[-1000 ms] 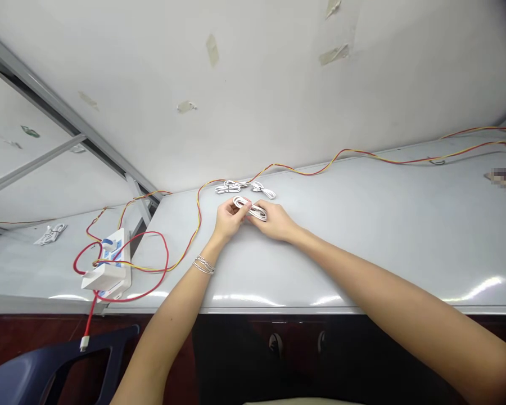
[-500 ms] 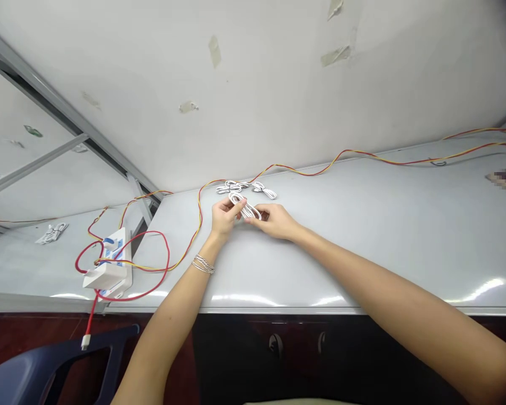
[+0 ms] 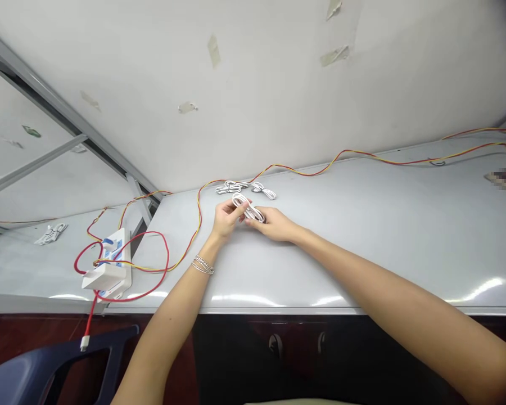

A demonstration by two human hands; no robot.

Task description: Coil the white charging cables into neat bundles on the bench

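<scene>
A coiled white cable is held between both hands, just above the grey tabletop. My left hand pinches its left part between thumb and fingers. The right end of the coil is gripped by my right hand, thumb in front and fingers behind. Just beyond my hands lie more tied white cables: one bundle on the left and a smaller bundle on the right. Parts of the held coil are hidden behind my fingers.
To the left, a white power strip carries a plugged-in charger with a looping red cable. A twisted red and yellow wire runs along the wall. Another white cable bundle lies far left. A blue chair stands below.
The held cable coil has shifted slightly right and down with both hands, and its loops have turned a little. The bundles on the table have stayed put.
</scene>
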